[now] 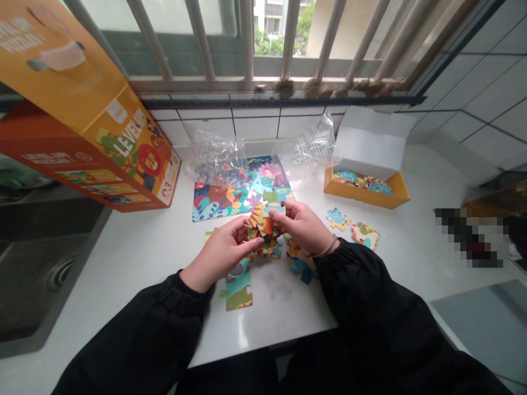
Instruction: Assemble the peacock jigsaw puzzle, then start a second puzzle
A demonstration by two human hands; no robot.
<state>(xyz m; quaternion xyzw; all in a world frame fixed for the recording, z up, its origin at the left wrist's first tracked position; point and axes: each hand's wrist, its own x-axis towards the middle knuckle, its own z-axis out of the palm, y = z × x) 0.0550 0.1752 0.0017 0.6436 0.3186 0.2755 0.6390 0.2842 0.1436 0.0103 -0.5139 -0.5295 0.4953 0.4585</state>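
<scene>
My left hand point(230, 245) is closed on puzzle pieces point(260, 221) in front of my chest. From the other side, my right hand point(300, 224) pinches a light blue and green puzzle piece point(274, 208) just above them. More loose pieces point(302, 269) lie under and beside my right hand. Nearer to me, below my left hand, are joined green and teal pieces point(239, 291) on the white counter point(284, 312). Behind both hands lies a colourful picture sheet point(218, 200) with animals on it. The pieces overlap between my fingers, so their edges are partly hidden.
An orange puzzle box point(135, 148) stands at the left beside a dark sink point(37, 274). Clear plastic bags point(218, 153) rest at the back. An open small box point(362, 195) holds pieces at the right, with two loose pieces point(365, 235) in front. Window bars rise behind.
</scene>
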